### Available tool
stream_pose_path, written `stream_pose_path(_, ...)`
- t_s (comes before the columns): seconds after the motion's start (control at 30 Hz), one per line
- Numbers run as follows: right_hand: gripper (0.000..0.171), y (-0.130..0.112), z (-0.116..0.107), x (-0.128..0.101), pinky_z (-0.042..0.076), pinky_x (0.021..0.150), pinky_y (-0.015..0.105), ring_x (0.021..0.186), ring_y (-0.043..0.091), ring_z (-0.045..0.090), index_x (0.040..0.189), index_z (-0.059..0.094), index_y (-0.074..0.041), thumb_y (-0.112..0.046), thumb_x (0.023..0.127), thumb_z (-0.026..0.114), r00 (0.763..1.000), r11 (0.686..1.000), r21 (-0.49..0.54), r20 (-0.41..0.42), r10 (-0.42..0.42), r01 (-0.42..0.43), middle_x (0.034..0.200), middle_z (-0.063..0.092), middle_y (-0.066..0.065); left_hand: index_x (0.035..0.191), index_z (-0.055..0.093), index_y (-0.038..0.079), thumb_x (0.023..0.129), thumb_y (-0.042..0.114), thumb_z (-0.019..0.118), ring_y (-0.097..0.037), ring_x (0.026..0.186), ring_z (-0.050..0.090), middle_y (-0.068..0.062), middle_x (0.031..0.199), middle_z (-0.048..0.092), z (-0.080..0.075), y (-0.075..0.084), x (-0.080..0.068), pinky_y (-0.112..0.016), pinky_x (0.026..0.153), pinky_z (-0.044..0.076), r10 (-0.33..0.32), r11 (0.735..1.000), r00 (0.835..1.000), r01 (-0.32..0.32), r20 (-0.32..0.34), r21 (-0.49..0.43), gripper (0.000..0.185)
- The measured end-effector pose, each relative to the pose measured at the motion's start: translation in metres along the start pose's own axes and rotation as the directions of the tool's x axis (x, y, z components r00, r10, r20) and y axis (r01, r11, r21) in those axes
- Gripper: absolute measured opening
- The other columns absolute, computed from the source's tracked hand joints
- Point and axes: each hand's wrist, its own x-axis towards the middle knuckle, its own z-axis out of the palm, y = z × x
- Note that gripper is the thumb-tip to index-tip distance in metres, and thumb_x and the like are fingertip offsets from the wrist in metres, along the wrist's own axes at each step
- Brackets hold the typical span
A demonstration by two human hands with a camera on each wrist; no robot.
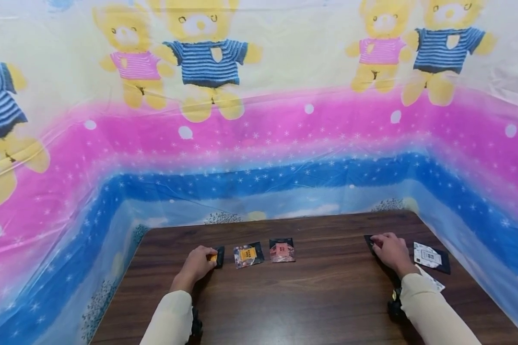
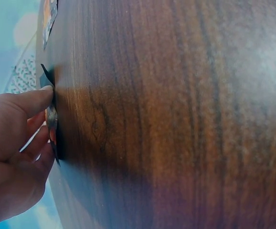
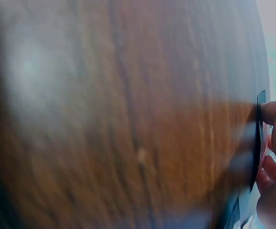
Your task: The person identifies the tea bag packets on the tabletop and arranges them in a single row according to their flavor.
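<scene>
My left hand (image 1: 197,265) pinches a black sachet (image 1: 218,256); my right hand (image 1: 390,251) grips another black sachet (image 1: 368,239). Advise lifting edges cleanly off the worktop (image 1: 319,306).

Rt hand (image 1: 390,250) hides most of dark packet (image 1: 368,239).

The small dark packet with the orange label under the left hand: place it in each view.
Head: small dark packet with the orange label, lower centre-left, under the left hand.
Left wrist: thin edge at left, fingers on it.
Right wrist: not in it.
Shared landmark: dark wooden table.
</scene>
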Motion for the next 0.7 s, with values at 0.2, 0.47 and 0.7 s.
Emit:
stream_pose_path(0.2, 0.037, -0.012, 0.006, -0.008, 0.033, 0.104, 0.067, 0.126, 0.053, 0.045, 0.132, 0.065, -0.001, -0.018, 0.099, 0.061, 0.999, 1.000, 0.016, -0.037, -0.020, 0.020, 0.137, 0.052, 0.035, 0.129, 0.069, 0.003, 0.096, 0.006, 0.069, -0.044, 0.124, 0.056, -0.024, 0.135, 0.059, 0.000, 0.001, -0.002, -0.058, 0.104, 0.048, -0.001, 1.000, 1.000, 0.001, -0.004, 0.004, 0.033)
stream_pose_path(0.47, 0.037, -0.021, 0.011, -0.010, 0.032, 0.106, 0.066, 0.127, 0.050, 0.047, 0.132, 0.065, -0.001, -0.017, 0.099, 0.061, 0.999, 1.000, 0.013, -0.048, -0.022, 0.023, 0.136, 0.053, 0.033, 0.129, 0.069, 0.003, 0.096, 0.008, 0.069, -0.045, 0.125, 0.055, -0.024, 0.135, 0.059, 0.001, 0.002, 0.000, -0.059, 0.105, 0.047, 0.004, 1.000, 1.000, -0.004, 0.003, 0.016, 0.033)
stream_pose_path(0.7, 0.038, -0.032, 0.016, -0.010, 0.033, 0.105, 0.069, 0.128, 0.056, 0.042, 0.134, 0.064, -0.003, -0.019, 0.100, 0.059, 0.999, 0.999, 0.036, -0.040, 0.008, -0.006, 0.141, 0.049, 0.033, 0.128, 0.070, 0.002, 0.095, 0.006, 0.069, -0.045, 0.123, 0.056, -0.024, 0.132, 0.060, 0.001, 0.000, 0.001, -0.059, 0.103, 0.048, 0.019, 0.999, 1.000, -0.019, -0.005, 0.028, 0.033)
